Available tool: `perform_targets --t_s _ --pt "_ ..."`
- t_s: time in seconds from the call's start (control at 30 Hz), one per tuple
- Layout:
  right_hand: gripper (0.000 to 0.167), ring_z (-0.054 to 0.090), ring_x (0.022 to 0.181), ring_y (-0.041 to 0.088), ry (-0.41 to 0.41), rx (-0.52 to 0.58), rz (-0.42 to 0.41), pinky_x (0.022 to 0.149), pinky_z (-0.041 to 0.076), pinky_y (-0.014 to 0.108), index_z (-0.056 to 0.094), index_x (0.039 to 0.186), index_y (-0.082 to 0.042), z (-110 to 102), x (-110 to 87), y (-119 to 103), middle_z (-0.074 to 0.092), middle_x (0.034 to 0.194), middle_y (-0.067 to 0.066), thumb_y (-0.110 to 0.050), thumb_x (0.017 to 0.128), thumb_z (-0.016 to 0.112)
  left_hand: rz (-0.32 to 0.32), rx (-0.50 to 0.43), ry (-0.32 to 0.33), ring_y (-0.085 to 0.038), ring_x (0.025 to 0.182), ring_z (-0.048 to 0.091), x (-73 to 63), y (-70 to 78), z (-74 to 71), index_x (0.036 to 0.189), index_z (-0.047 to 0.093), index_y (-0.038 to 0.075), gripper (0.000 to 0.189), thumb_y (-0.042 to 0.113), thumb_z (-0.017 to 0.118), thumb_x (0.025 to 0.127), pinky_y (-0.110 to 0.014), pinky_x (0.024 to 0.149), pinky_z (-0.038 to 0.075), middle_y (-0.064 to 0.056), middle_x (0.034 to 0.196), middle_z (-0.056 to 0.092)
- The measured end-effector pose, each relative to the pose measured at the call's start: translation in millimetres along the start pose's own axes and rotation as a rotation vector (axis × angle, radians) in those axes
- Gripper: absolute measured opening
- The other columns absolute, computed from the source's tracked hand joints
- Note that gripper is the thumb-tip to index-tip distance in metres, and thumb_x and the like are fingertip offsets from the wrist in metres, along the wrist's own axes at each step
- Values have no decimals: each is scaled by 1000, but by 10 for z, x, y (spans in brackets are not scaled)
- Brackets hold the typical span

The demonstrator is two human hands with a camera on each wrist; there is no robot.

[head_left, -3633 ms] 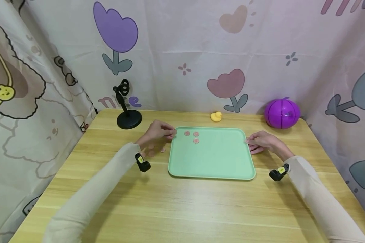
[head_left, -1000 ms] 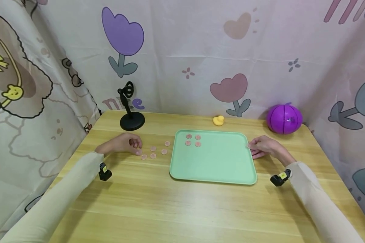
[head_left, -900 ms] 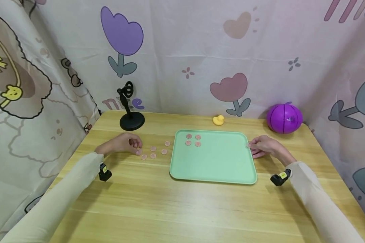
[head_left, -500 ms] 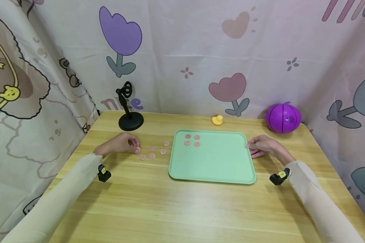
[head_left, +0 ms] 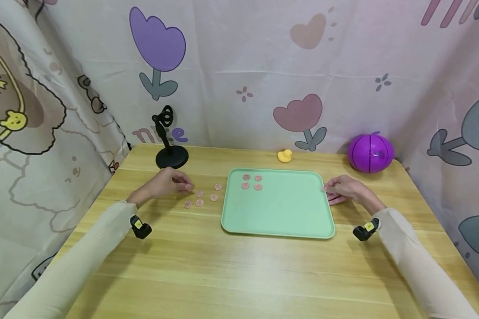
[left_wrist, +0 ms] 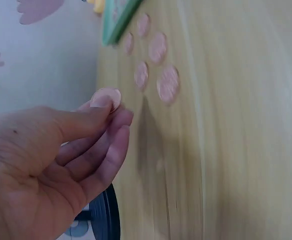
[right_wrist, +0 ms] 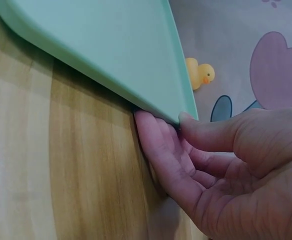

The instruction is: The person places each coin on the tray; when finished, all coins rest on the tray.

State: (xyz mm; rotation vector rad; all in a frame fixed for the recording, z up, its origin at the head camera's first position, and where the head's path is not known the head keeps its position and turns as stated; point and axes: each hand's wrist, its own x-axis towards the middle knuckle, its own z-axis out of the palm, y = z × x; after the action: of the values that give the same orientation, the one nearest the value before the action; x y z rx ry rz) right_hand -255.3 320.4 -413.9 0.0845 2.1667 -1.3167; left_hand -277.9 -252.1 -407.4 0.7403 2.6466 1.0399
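My left hand [head_left: 168,182] pinches a copper-coloured coin [left_wrist: 107,95] between thumb and fingertips, lifted above the wooden table. Below and beyond it, several like coins [left_wrist: 167,84] lie loose on the wood, left of the mint-green tray [head_left: 279,212]. Inside the tray, near its far left corner, more coins [head_left: 258,187] lie flat in two short rows. My right hand [head_left: 345,188] holds the tray's right edge near the far corner; in the right wrist view its thumb [right_wrist: 206,134] is on the rim, with the other fingers against the side and underneath.
Behind my left hand stands a black stand with a round base [head_left: 171,157]. A yellow toy duck [head_left: 284,155] sits behind the tray, and a purple pumpkin-like ball [head_left: 370,153] is at the back right. A printed curtain [head_left: 231,44] hangs along the table's far edge.
Earlier the left hand set a coin in the tray, then went back left to the loose coins. It now has another coin, raised and moved slightly right. The right hand stays at the tray.
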Motion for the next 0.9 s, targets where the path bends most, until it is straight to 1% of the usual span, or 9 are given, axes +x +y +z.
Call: perform_targets --t_s 0.17,0.27,0.37,0.5,0.57,0.67,0.8,0.9 --pt "31 68 81 12 4 5 4 82 63 32 50 129 17 -8 -9 15 66 92 7 -6 109 53 -2 6 89 -23 86 75 60 140 96 107 77 0 13 9 73 99 -21 76 56 -12 98 79" --pt "31 67 81 12 8 0 7 82 63 32 50 130 17 -11 -11 21 66 93 7 -6 109 52 -6 -36 108 -23 88 75 117 224 177 109 76 0 15 11 74 99 -22 76 57 -14 99 78" --pt "31 67 81 12 9 1 6 82 63 32 50 130 17 -9 -16 17 66 92 7 -6 109 52 -27 -101 103 -21 90 74 187 317 270 110 75 3 17 16 74 99 -24 80 57 -12 103 79" --pt "31 68 80 11 9 12 3 83 63 32 50 129 17 -3 -28 14 66 91 7 -7 109 53 -63 -156 102 -20 92 72 296 498 398 111 77 7 19 21 75 99 -31 86 58 -8 105 79" --pt "31 68 80 11 9 20 1 83 63 32 50 129 17 -1 -31 18 66 91 6 -6 109 53 -77 -183 100 -23 91 72 357 600 462 110 78 5 17 18 74 99 -38 86 60 -10 104 78" --pt "31 68 80 11 12 27 -1 83 63 32 50 129 17 -4 -35 19 66 91 6 -6 109 53 -92 -219 84 -25 88 73 458 728 569 111 77 2 16 13 72 100 -42 85 62 -13 103 78" --pt "32 68 80 11 19 22 3 82 63 31 49 130 18 -4 -40 8 66 90 6 -6 109 52 -126 -283 64 -23 87 75 582 855 738 111 76 -1 15 8 70 101 -39 83 63 -15 103 78" --pt "33 67 79 11 20 23 5 81 63 30 48 131 19 1 -37 -2 66 91 6 -6 109 53 -150 -328 61 -21 82 75 650 932 875 109 77 -2 14 6 71 99 -37 79 63 -15 99 78"
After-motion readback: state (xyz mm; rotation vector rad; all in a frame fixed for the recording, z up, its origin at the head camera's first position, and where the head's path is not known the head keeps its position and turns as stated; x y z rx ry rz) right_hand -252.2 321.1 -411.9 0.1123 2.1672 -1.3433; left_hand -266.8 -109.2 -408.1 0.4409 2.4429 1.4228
